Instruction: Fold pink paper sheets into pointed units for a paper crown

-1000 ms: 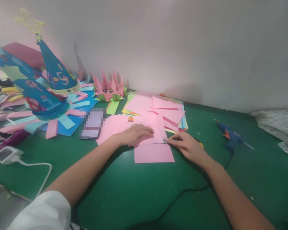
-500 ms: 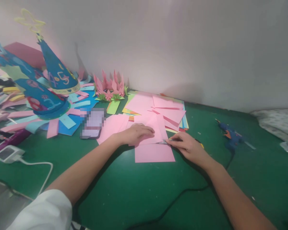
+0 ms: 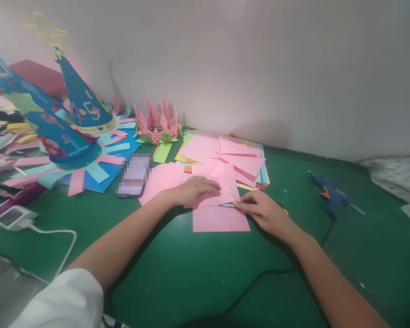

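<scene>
My left hand [image 3: 197, 189] lies open on a pink sheet of paper [image 3: 225, 180], pressing it down with fingers spread toward the right. Between the fingers of my right hand [image 3: 259, 206] is a utility knife [image 3: 229, 205]. Its thin grey blade points left along the sheet's near edge, and a bit of yellow shows behind the hand; most of the handle is hidden. Under that edge another pink sheet [image 3: 221, 219] sticks out toward me.
A stack of coloured paper [image 3: 205, 146] lies behind, beside a pink paper crown [image 3: 159, 123]. Blue cone hats [image 3: 84, 100] stand at left near a phone [image 3: 133, 177]. A blue glue gun [image 3: 333, 196] lies at right, a black cable [image 3: 249, 287] in front, on the green table [image 3: 177, 273].
My right hand has slid slightly left with the knife, along the sheet's near edge. My left hand stays in place on the paper.
</scene>
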Demonstrator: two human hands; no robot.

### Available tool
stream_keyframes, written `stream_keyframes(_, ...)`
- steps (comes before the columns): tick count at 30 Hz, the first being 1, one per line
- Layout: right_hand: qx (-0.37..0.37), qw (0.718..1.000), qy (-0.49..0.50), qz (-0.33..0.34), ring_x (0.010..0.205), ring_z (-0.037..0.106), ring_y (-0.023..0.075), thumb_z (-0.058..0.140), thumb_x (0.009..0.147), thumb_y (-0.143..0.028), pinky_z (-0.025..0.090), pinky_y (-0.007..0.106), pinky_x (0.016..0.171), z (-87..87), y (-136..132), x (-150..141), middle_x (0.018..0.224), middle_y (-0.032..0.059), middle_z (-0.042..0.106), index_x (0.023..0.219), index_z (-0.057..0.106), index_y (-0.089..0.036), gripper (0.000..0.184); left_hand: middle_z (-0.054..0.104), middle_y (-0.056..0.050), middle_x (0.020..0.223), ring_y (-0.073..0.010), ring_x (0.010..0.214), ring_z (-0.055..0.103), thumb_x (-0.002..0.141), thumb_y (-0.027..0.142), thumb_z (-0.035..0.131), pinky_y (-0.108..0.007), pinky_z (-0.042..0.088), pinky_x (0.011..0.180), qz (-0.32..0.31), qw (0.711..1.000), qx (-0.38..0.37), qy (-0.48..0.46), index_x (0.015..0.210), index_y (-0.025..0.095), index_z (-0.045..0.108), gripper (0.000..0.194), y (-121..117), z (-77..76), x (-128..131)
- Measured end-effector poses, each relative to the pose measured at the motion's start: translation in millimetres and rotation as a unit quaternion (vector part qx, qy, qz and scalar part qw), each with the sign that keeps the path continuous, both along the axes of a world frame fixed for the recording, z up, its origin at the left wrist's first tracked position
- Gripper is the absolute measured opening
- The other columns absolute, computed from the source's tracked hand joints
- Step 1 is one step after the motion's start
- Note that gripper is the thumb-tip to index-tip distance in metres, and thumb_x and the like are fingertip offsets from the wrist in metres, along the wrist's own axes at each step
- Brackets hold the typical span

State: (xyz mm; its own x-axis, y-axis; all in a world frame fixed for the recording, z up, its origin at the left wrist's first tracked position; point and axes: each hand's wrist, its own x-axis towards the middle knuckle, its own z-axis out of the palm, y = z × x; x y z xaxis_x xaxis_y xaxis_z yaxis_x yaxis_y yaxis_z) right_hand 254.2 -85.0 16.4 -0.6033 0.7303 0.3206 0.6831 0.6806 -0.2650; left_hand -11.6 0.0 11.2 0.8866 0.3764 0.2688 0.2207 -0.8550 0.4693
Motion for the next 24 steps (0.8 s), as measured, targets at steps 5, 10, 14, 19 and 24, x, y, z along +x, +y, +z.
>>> stream_keyframes(5,0.003,1.000,0.001,-0.012,0.084,0.055,0.0201,0.041,0.093,-0.021,0.048,0.036,0.073,-0.4,-2.6,-1.3,0.091,0.0092,0.061,0.113,0.065,-0.031,0.033,0.059,-0.005,0.124,-0.0173,0.114,0.054,0.090,0.011,0.039,-0.036,0.037,0.098,0.004,1.000,0.001,-0.003,0.112,0.023,0.060,0.032,-0.7,-0.5,-0.2)
stream_keyframes(10,0.012,1.000,0.005,-0.007,0.084,0.055,0.0200,0.040,0.094,-0.022,0.047,0.036,0.073,-2.6,-3.5,-10.5,0.091,0.0097,0.061,0.112,0.066,-0.029,0.032,0.059,-0.004,0.125,-0.0174,0.114,0.053,0.087,0.007,0.039,-0.035,0.037,0.097,-0.001,1.000,0.003,0.005,0.113,0.023,0.059,0.036,-0.7,0.6,-0.2)
stream_keyframes(14,-0.001,1.000,0.002,0.002,0.083,0.054,0.0194,0.040,0.094,-0.022,0.047,0.035,0.071,-1.1,-4.9,-13.7,0.091,0.0092,0.060,0.114,0.064,-0.028,0.033,0.058,-0.004,0.125,-0.0174,0.115,0.053,0.087,0.006,0.040,-0.034,0.037,0.097,-0.002,1.000,0.005,0.006,0.113,0.023,0.059,0.036,-0.4,0.3,-1.1)
stream_keyframes(19,-0.004,1.000,0.003,0.007,0.084,0.053,0.0198,0.040,0.094,-0.020,0.046,0.035,0.072,-1.0,-5.6,-14.2,0.092,0.0097,0.059,0.115,0.064,-0.027,0.033,0.058,-0.003,0.126,-0.0173,0.114,0.053,0.089,0.009,0.039,-0.034,0.036,0.096,-0.003,1.000,0.007,0.007,0.113,0.023,0.058,0.034,0.5,-1.5,-1.7)
stream_keyframes(24,0.014,1.000,-0.008,0.012,0.083,0.053,0.0204,0.043,0.093,-0.021,0.045,0.036,0.072,-0.8,-5.2,-25.2,0.092,0.0106,0.061,0.113,0.065,-0.023,0.030,0.061,-0.005,0.120,-0.0171,0.106,0.056,0.094,0.018,0.039,-0.032,0.039,0.091,0.009,1.000,-0.020,-0.012,0.109,0.021,0.059,0.025,-2.0,2.7,-0.3)
